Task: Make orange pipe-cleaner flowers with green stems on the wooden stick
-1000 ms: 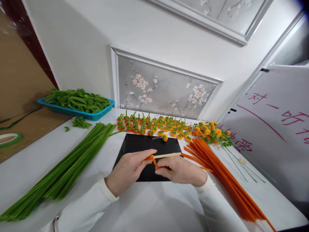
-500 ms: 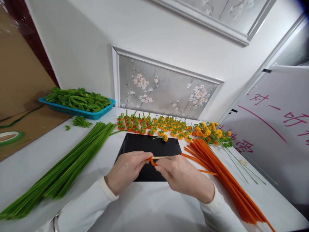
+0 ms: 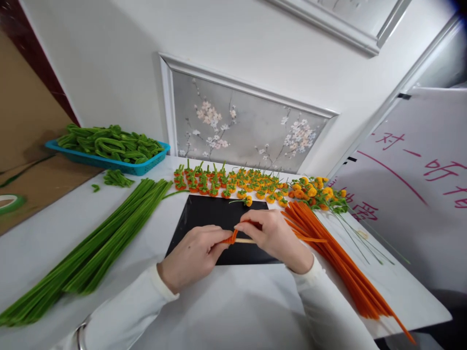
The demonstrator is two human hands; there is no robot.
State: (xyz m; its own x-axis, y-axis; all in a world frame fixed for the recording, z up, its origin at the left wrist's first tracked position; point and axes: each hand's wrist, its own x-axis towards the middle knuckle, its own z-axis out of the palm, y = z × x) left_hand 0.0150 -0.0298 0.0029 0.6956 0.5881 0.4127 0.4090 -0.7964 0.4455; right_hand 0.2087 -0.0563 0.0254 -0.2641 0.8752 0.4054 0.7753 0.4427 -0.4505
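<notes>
Over the black mat [image 3: 197,216], my left hand [image 3: 195,253] is closed on a thin pale wooden stick [image 3: 245,240] with orange pipe cleaner coiled round its left part. My right hand [image 3: 275,236] pinches the free length of that orange pipe cleaner [image 3: 234,235] and holds it up off the stick. The stick's right end runs behind or under my right hand, so its tip is hidden. A single small yellow flower [image 3: 248,201] on a thin stem lies at the mat's back edge, just beyond my right hand.
Green pipe cleaners [image 3: 116,238] lie bundled at left, orange pipe cleaners [image 3: 339,262] at right. Rows of small orange and yellow flowers [image 3: 226,184] line the back, with a flower bunch [image 3: 317,192] beside them. A blue basket [image 3: 142,167] holds green looped pieces. Green tape [image 3: 12,204] sits far left.
My right hand has risen from below the stick to above it, carrying the orange pipe cleaner round. More coil shows at my left fingertips. The camera view has shifted slightly.
</notes>
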